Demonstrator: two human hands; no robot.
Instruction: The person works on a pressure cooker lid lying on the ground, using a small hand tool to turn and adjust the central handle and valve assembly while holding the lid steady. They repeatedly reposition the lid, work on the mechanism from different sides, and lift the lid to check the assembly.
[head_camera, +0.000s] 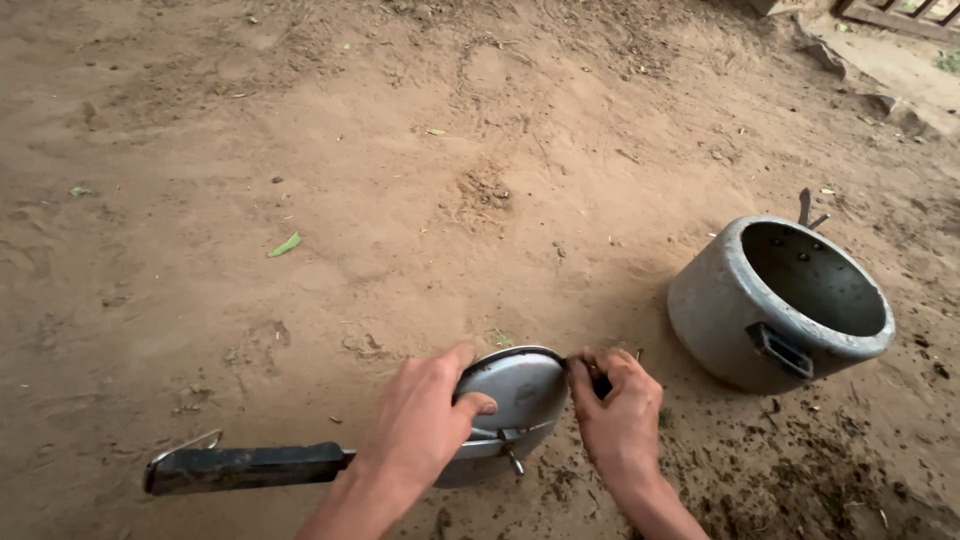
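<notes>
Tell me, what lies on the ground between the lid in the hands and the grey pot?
In the head view, only bare brown soil with small dark specks lies between the lid and the pot; the right hand sits at the lid's edge.

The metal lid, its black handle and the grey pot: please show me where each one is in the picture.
metal lid (522, 388), head view, on its bare round face.
black handle (245, 467), head view, middle of the long bar.
grey pot (712, 310), head view, on its outer wall.
</notes>
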